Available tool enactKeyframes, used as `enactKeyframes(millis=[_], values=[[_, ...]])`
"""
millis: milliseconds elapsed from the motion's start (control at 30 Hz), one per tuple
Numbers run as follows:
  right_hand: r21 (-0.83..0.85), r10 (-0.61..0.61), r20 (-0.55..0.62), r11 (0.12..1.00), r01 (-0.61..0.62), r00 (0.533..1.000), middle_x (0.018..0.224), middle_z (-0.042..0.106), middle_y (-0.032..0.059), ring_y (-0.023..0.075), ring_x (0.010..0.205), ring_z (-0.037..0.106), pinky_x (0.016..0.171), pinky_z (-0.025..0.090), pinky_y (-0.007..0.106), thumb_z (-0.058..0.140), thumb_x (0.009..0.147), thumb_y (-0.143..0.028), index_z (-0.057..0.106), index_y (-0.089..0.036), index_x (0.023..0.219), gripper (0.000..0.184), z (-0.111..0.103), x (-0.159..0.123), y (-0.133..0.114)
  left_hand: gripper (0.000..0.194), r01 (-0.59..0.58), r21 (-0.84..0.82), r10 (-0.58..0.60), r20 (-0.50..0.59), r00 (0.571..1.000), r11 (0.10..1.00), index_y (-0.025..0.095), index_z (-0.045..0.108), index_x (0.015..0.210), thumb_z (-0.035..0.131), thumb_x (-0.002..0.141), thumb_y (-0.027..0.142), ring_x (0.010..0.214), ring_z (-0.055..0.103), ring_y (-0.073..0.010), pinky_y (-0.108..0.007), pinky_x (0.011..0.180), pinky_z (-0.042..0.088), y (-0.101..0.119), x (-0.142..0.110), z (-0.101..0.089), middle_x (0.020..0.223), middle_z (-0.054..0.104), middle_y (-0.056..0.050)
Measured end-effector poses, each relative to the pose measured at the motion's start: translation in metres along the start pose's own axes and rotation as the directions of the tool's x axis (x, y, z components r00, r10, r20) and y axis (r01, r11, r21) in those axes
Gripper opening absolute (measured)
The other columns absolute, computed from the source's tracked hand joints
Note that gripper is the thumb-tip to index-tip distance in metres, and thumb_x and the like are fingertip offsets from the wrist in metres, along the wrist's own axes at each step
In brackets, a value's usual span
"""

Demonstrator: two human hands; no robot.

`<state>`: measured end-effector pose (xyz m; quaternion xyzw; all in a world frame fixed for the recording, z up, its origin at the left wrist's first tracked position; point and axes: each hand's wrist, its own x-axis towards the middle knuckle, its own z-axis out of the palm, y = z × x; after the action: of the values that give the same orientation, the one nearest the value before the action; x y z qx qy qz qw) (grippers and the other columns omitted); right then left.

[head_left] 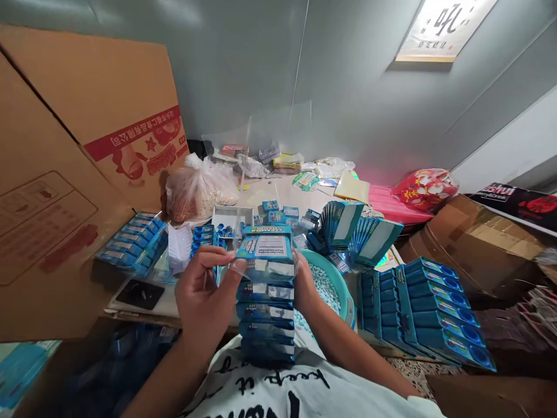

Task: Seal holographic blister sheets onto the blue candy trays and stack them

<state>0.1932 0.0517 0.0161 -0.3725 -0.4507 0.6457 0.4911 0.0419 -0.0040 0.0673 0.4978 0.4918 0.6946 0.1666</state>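
Both my hands hold a tall stack of small blue boxes (266, 313) upright against my chest. My left hand (204, 296) grips the stack's left side, with the thumb pressed on the top blue box (265, 248) near its white label. My right hand (304, 287) is closed around the right side, mostly hidden behind the stack. Just behind the right hand sits a teal bowl (343, 284) filled with small pale blue candies (324, 287).
Rows of blue boxes (429, 313) lie at the right and more blue boxes (134, 241) at the left. Fanned flat blue cartons (359, 229) stand behind the bowl. A large cardboard box (65, 174) fills the left; a plastic bag (198, 188) and clutter sit at the back.
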Motion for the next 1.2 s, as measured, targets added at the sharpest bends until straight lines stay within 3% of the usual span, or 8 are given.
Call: enactKeyframes(millis=[133, 333, 400, 533, 633, 867, 1033, 1200], values=[[-0.04, -0.083, -0.006, 0.996, 0.083, 0.997, 0.106, 0.07, 0.0065, 0.0311, 0.111, 0.059, 0.098, 0.048, 0.044, 0.055, 0.078, -0.074, 0.07, -0.025, 0.101, 0.056, 0.002, -0.003, 0.005, 0.018, -0.077, -0.048, 0.068, -0.159, 0.985, 0.996, 0.019, 0.056, 0.074, 0.072, 0.081, 0.016, 0.083, 0.06, -0.0101, -0.029, 0.084, 0.052, -0.007, -0.015, 0.01, 0.084, 0.059, 0.002], [-0.06, -0.041, 0.035, 0.997, 0.043, 0.999, 0.14, 0.056, 0.0025, 0.0259, 0.138, 0.039, 0.115, 0.033, 0.042, 0.052, 0.087, -0.065, 0.056, -0.029, 0.132, 0.058, 0.013, 0.001, 0.035, 0.018, 0.061, 0.007, -0.054, -0.358, 0.932, 0.998, 0.017, 0.058, 0.07, 0.075, 0.077, 0.018, 0.078, 0.061, -0.0089, -0.024, 0.076, 0.051, -0.028, -0.03, 0.006, 0.082, 0.06, 0.002], [-0.033, -0.003, 0.098, 0.999, 0.006, 0.995, 0.147, 0.05, -0.001, 0.0217, 0.142, 0.036, 0.118, 0.028, 0.039, 0.052, 0.09, -0.059, 0.05, -0.032, 0.139, 0.056, 0.022, 0.004, 0.049, 0.018, 0.136, 0.046, -0.105, -0.413, 0.905, 0.99, 0.018, 0.06, 0.071, 0.077, 0.076, 0.022, 0.074, 0.06, -0.0092, -0.023, 0.07, 0.05, -0.038, -0.03, -0.004, 0.08, 0.06, 0.002], [0.029, 0.143, 0.109, 0.989, -0.146, 0.984, 0.136, 0.06, -0.0004, 0.021, 0.131, 0.049, 0.109, 0.04, 0.035, 0.056, 0.091, -0.054, 0.058, -0.032, 0.132, 0.047, 0.051, 0.016, 0.08, 0.025, 0.4, 0.105, -0.302, -0.491, 0.817, 0.91, 0.018, 0.064, 0.077, 0.078, 0.074, 0.038, 0.067, 0.059, -0.0118, -0.023, 0.062, 0.048, -0.064, -0.021, -0.03, 0.071, 0.061, 0.001], [-0.005, 0.108, 0.071, 0.994, -0.108, 0.992, 0.126, 0.064, 0.0032, 0.0218, 0.12, 0.055, 0.106, 0.041, 0.036, 0.058, 0.09, -0.05, 0.064, -0.027, 0.124, 0.041, 0.073, 0.033, 0.11, 0.031, 0.502, 0.119, -0.386, -0.498, 0.777, 0.856, 0.018, 0.064, 0.081, 0.076, 0.074, 0.046, 0.07, 0.061, -0.0146, -0.025, 0.065, 0.049, -0.093, -0.008, -0.054, 0.074, 0.064, -0.001], [-0.134, -0.049, 0.004, 0.99, 0.049, 0.999, 0.108, 0.066, 0.0051, 0.0221, 0.103, 0.059, 0.097, 0.044, 0.036, 0.06, 0.088, -0.038, 0.073, -0.025, 0.108, 0.028, 0.114, 0.073, 0.152, 0.031, 0.542, 0.145, -0.426, -0.466, 0.775, 0.827, 0.017, 0.066, 0.079, 0.075, 0.072, 0.046, 0.075, 0.062, -0.0178, -0.028, 0.071, 0.049, -0.146, 0.034, -0.1, 0.075, 0.067, -0.003], [-0.19, -0.145, -0.135, 0.975, 0.118, 0.98, 0.1, 0.065, 0.0047, 0.0223, 0.094, 0.059, 0.086, 0.045, 0.035, 0.06, 0.088, -0.034, 0.074, -0.025, 0.106, 0.024, 0.138, 0.104, 0.168, 0.023, 0.526, 0.18, -0.437, -0.372, 0.819, 0.831, 0.017, 0.065, 0.073, 0.072, 0.073, 0.039, 0.071, 0.063, -0.0163, -0.027, 0.069, 0.05, -0.178, 0.074, -0.112, 0.072, 0.067, -0.002], [-0.302, -0.135, -0.24, 0.952, 0.058, 0.961, 0.09, 0.064, 0.0044, 0.0204, 0.087, 0.059, 0.079, 0.046, 0.033, 0.055, 0.093, -0.04, 0.075, -0.023, 0.1, 0.027, 0.146, 0.126, 0.181, 0.023, 0.612, 0.129, -0.558, -0.299, 0.774, 0.78, 0.017, 0.062, 0.074, 0.07, 0.071, 0.039, 0.068, 0.06, -0.0143, -0.026, 0.067, 0.049, -0.219, 0.094, -0.114, 0.07, 0.064, 0.0]])
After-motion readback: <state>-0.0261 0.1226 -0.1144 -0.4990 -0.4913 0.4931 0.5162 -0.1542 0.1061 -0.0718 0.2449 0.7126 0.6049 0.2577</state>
